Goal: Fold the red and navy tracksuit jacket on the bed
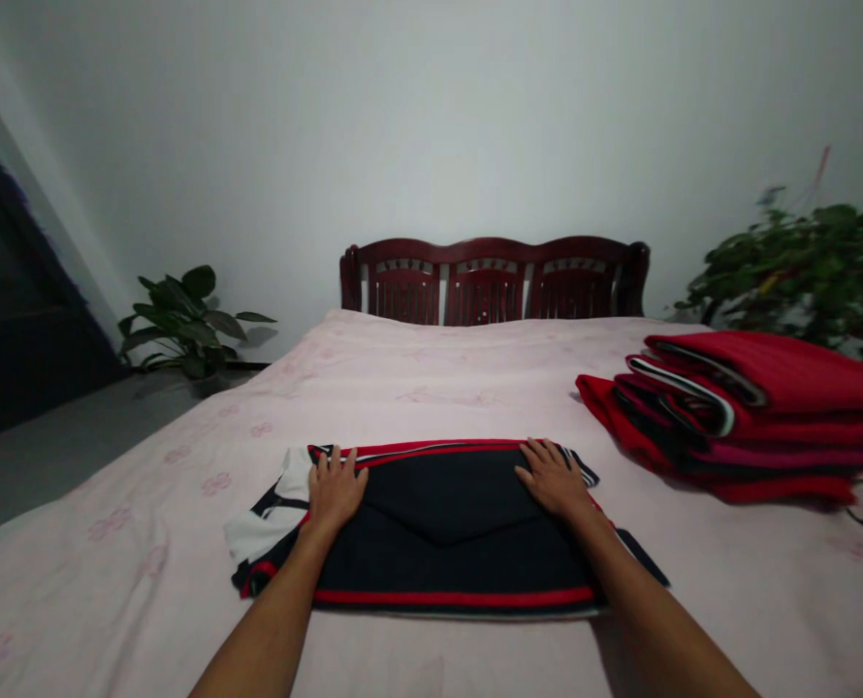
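A dark navy garment point(438, 528) with red and white stripes lies folded flat on the pink bedsheet point(438, 378) in front of me. My left hand point(335, 487) rests flat on its left side, fingers stretched out. On the garment's right upper part lies my right hand point(554, 477), also flat with fingers apart. A white sleeve part sticks out at the garment's left edge. Neither hand holds anything.
A stack of folded red garments point(744, 412) sits on the bed at the right. A dark wooden headboard point(494, 279) stands at the far end. Potted plants stand at the left point(184, 320) and right point(802, 267). A dark cable lies at the right edge.
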{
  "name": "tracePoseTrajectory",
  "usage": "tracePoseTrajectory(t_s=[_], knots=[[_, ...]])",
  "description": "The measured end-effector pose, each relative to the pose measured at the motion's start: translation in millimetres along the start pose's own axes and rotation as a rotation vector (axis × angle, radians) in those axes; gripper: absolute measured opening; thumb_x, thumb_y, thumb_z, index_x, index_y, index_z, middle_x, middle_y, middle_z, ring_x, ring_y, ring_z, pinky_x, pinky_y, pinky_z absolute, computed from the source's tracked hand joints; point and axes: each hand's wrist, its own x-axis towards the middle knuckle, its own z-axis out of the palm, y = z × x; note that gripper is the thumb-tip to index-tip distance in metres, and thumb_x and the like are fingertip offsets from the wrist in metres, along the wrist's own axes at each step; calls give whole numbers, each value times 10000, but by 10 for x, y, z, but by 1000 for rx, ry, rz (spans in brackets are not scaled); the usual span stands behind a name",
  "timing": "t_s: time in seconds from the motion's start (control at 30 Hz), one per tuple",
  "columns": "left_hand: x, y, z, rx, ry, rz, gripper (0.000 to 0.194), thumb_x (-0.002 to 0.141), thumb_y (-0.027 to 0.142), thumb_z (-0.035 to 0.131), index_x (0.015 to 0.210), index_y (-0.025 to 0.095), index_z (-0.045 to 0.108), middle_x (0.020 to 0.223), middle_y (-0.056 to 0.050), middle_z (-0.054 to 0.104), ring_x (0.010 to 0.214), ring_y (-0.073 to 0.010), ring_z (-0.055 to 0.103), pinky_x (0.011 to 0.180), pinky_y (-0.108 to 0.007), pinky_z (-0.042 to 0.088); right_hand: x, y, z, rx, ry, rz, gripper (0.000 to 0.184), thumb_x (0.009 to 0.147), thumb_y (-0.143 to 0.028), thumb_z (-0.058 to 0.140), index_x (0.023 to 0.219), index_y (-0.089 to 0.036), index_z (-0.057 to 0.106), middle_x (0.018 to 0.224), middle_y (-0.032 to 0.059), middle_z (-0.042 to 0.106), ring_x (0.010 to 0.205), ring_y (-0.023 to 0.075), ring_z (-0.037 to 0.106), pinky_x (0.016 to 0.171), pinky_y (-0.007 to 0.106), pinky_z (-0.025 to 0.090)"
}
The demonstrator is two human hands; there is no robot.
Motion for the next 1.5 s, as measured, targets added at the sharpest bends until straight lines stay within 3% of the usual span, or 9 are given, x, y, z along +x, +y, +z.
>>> tracePoseTrajectory(t_s=[0.1,0.27,0.53,0.77,0.9,1.0,1.13,1.27,1.5], knots=[[9,-19,-22,-119,36,-7,526,897,352,542,1378,140,547,1549,-197,390,1462,-377,279,1183,-533,198,3,10,-19,8,-10,-1,585,988,-486,270,1512,-247,372,1617,47,279,1492,252,192,1153,551,228],[59,-161,-173,-377,149,-98,453,965,236,350,1382,199,523,1433,-99,556,1312,-191,527,1104,-338,416,-16,-36,-69,-7,-3,6,568,982,-461,279,1498,-256,399,1608,50,303,1486,261,215,1143,564,246],[272,-723,-666,-591,143,-143,353,868,187,473,1168,153,655,1139,-86,739,971,-169,712,872,-281,562,11,-253,-177,-25,81,26,487,939,-302,364,1372,-197,560,1495,98,483,1416,312,348,1129,567,255],[544,-777,-758,-513,30,-28,306,763,74,544,969,187,740,1029,-48,773,996,-188,707,948,-302,530,207,-1764,-498,557,-10,-439,427,908,-285,436,1277,-193,633,1294,87,652,1202,225,565,1062,351,384],[636,-723,-671,-476,-39,48,352,761,47,554,1035,179,731,1067,-47,763,1011,-176,699,954,-282,525,390,-2658,-497,758,-89,-463,517,903,-358,482,1382,-174,544,1389,98,590,1251,219,544,1047,334,398],[686,-722,-597,-460,-98,83,407,755,31,555,1103,174,710,1116,-55,750,999,-169,702,924,-269,537,501,-3036,-438,789,-126,-444,692,810,-480,614,1422,-178,498,1327,118,629,1204,270,570,989,379,428],[743,-757,-517,-450,-178,99,521,697,5,597,1187,162,672,1154,-70,739,946,-177,715,859,-263,559,616,-3182,-347,830,-172,-386,571,671,-402,739,1207,-222,662,1094,85,715,1077,295,607,902,392,437],[786,-817,-490,-446,-210,98,540,715,24,575,1236,148,647,1169,-86,731,987,-189,704,889,-273,543,736,-3136,-267,972,-229,-355,223,771,-356,617,905,-200,704,813,22,692,799,187,623,688,280,439],[866,-813,-608,-442,-224,176,412,869,293,533,1251,184,644,1229,-79,694,1102,-205,640,952,-293,492,827,-3119,-235,1221,-286,-423,214,819,-320,525,916,-177,652,755,-11,659,682,136,585,610,233,447]])
